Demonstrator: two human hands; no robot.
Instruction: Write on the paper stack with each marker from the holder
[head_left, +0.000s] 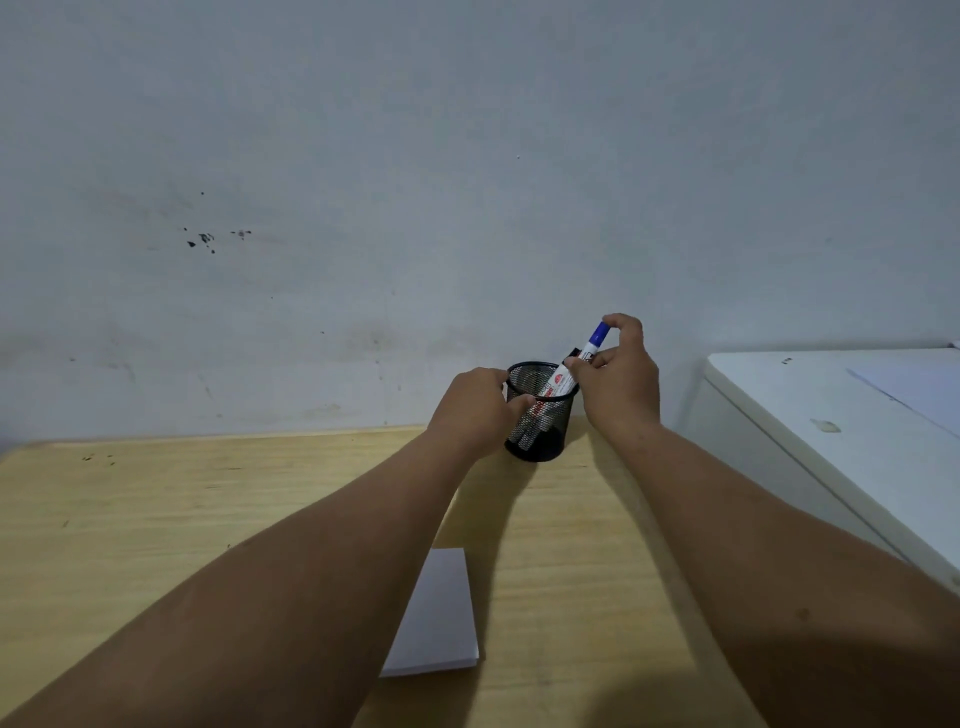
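A black mesh holder (543, 441) stands at the far edge of the wooden table (156, 519), close to the wall. My left hand (475, 408) grips its left side, thumb on the rim. My right hand (621, 382) pinches a white marker with a blue cap (584, 356), tilted, its lower end still inside the holder. Other markers show through the mesh; a black cap pokes up behind the blue one. A white paper stack (441, 618) lies on the table nearer to me, partly hidden by my left forearm.
A grey-white wall (467, 182) rises right behind the holder. A white cabinet or appliance (831, 415) stands at the table's right side, its top higher than the table, with a sheet of paper (919, 389) on it.
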